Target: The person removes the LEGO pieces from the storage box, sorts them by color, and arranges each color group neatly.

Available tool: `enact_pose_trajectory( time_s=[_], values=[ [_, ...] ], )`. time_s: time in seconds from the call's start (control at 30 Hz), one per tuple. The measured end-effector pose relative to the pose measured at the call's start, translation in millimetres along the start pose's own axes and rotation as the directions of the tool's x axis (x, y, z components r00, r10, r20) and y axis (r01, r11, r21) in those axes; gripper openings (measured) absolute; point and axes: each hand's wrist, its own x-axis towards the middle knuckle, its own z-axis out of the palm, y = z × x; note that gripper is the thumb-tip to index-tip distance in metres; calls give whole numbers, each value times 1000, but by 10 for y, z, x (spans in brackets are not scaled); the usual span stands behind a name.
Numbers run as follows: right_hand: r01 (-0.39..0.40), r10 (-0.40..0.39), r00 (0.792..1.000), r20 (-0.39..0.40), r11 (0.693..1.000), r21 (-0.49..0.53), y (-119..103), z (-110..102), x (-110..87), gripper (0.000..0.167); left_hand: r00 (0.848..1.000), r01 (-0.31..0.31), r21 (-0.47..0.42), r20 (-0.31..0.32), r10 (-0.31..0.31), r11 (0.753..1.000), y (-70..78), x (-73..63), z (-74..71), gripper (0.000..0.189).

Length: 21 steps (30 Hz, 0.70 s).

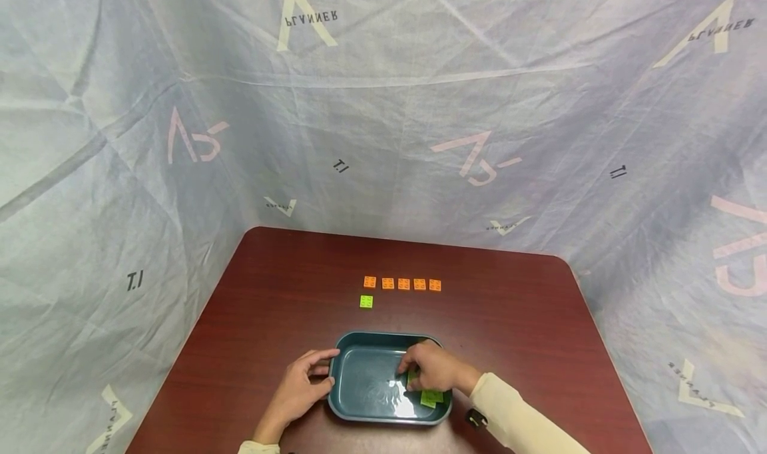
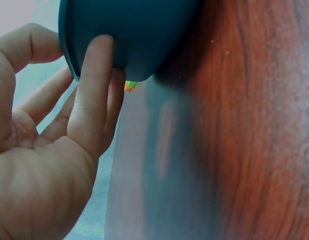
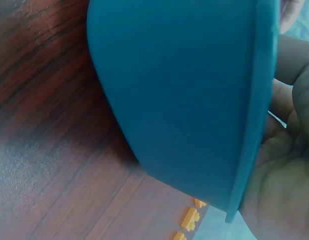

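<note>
Fingers (image 2: 96,82) of my left hand (image 1: 297,389) lie relaxed and apart, touching the outer wall and rim of a deep teal, rounded-rectangular plastic tray (image 1: 362,381). It sits between my hands on a dark red wood-grain table (image 1: 515,307). My right hand (image 1: 434,366) reaches over the tray's right end, its fingers bent down inside; I cannot tell whether they grasp a brick. Square lime-green studded plastic bricks (image 1: 430,398) lie in the tray, under and just beside that hand. Beyond both hands, outside the tray, one lime-green brick (image 1: 366,301) lies alone, and slightly farther from me five square orange studded bricks (image 1: 404,284) form a row. Wrinkled grey printed fabric (image 1: 383,128) hangs past the table, well apart from my hands.
</note>
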Motion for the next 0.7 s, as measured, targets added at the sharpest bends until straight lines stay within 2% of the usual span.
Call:
enact_pose_trajectory(
  time_s=[0.23, 0.5, 0.7],
  values=[
    [-10, 9, 1000, -12, 998, -56, -18, 1, 19, 25, 1000, 1, -10, 1, -1, 1000, -8, -3, -5, 49],
    [-63, 64, 996, 56, 998, -25, -38, 10, 42, 26, 1000, 15, -38, 17, -15, 999, -8, -4, -10, 49],
    [-61, 58, 993, 101, 998, 26, -36, 3, 46, 26, 1000, 13, -38, 15, -12, 999, -7, 3, -12, 49]
  ],
)
